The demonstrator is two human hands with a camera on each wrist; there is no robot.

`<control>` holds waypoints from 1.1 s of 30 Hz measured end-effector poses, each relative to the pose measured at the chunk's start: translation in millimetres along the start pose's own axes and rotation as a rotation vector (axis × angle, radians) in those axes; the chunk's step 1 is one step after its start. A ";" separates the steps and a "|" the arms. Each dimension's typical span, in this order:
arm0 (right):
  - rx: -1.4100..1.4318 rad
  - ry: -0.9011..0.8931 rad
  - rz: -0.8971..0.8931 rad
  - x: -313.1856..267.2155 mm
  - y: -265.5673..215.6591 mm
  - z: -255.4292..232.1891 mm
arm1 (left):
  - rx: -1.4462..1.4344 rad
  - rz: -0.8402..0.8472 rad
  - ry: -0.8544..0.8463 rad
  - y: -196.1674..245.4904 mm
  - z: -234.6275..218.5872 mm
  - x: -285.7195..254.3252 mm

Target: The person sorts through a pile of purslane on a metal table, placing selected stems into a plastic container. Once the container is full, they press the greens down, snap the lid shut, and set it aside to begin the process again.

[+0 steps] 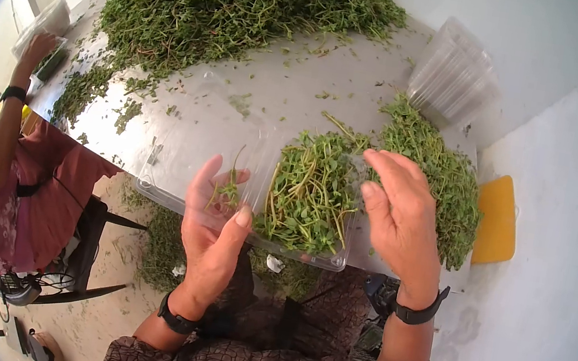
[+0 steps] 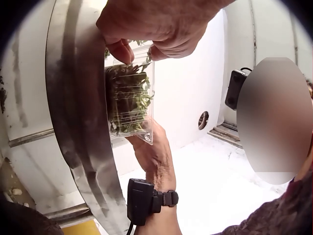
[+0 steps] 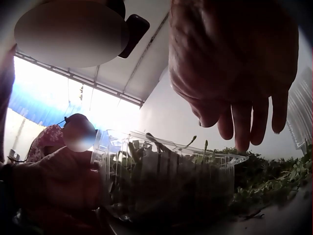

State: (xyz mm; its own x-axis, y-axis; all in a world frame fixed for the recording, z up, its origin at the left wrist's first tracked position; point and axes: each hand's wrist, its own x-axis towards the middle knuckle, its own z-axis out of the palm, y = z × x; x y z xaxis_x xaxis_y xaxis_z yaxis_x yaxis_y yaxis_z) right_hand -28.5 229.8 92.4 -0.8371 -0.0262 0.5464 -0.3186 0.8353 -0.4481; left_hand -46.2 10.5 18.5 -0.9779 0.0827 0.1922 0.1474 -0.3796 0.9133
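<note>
A clear plastic clamshell container (image 1: 347, 254) at the table's near edge is heaped with leafy green stems (image 1: 312, 188), its transparent lid folded out to the left. My left hand (image 1: 211, 232) grips the container at its lid side, thumb on top and fingers showing hazily through the plastic. A loose sprig (image 1: 228, 190) overlaps the palm in the head view. My right hand (image 1: 404, 218) hovers by the right rim with fingers extended and holds nothing. In the right wrist view its fingers (image 3: 241, 122) point down above the container's edge.
A large heap of greens (image 1: 232, 13) covers the table's (image 1: 288, 90) far side. More greens (image 1: 439, 189) lie to the right, below stacked empty containers (image 1: 457, 75). A yellow board (image 1: 498, 221) stands beside the table. Another person (image 1: 0, 188) sits at the left.
</note>
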 end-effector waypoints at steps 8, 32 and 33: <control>-0.007 -0.067 -0.141 -8.4 -7.4 3.1 | 0.197 0.040 0.035 12.1 -7.2 21.1; 0.015 -0.202 -0.210 -0.2 -32.1 8.4 | 1.135 0.678 -0.539 45.5 -17.9 34.4; 0.014 -0.201 -0.209 0.9 -32.4 10.1 | 1.179 0.659 -0.560 42.3 -16.9 34.2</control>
State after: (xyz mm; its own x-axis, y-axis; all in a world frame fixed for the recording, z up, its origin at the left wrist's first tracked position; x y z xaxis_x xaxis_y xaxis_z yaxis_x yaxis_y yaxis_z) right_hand -23.5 197.2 100.2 -0.8232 -0.3067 0.4777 -0.4989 0.7924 -0.3509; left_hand -75.9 -18.3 57.6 -0.5428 0.6409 0.5428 0.8388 0.4459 0.3123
